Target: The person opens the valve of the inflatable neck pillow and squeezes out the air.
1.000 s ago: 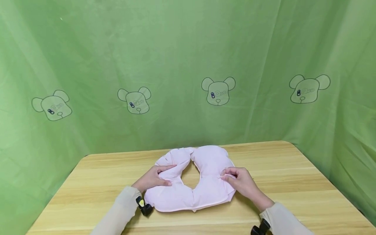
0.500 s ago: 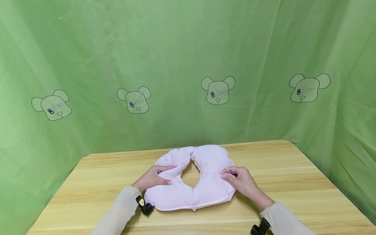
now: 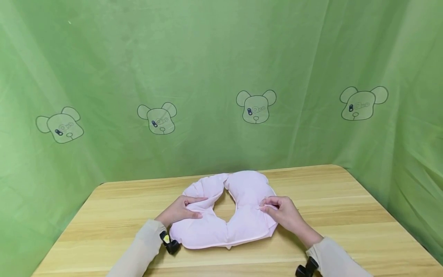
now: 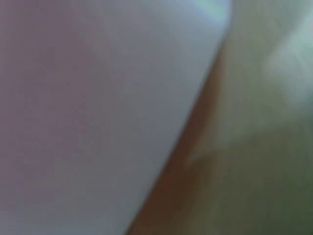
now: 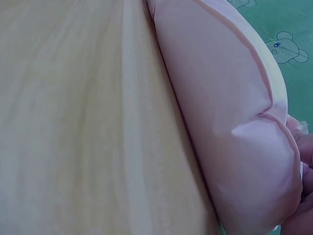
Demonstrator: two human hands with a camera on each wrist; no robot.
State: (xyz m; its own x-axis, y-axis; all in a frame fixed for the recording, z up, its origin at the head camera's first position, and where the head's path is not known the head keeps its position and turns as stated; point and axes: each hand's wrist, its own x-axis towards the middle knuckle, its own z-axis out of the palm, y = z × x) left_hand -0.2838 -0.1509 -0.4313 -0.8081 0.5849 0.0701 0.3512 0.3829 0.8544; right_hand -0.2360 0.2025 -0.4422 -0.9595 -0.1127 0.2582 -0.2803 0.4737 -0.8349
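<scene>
A pale pink inflatable neck pillow (image 3: 247,192), puffed up, lies on the table with its ends meeting at the far side round an oval hole. My left hand (image 3: 179,210) holds its left side, thumb and index finger on top and the fabric creased between them; the other fingers are hidden. At the right side my right hand (image 3: 282,212) pinches the pillow between thumb and fingers. In the right wrist view a small clear plastic bit (image 5: 304,126) shows beside the fingers of that hand. The left wrist view is blurred, mostly filled by the pillow (image 4: 98,107).
The wooden table (image 3: 346,215) reaches back to a green curtain (image 3: 207,57) printed with bear faces, which also closes off both sides. A black wrist camera (image 3: 169,243) sits at the left cuff and another (image 3: 307,267) at the right cuff.
</scene>
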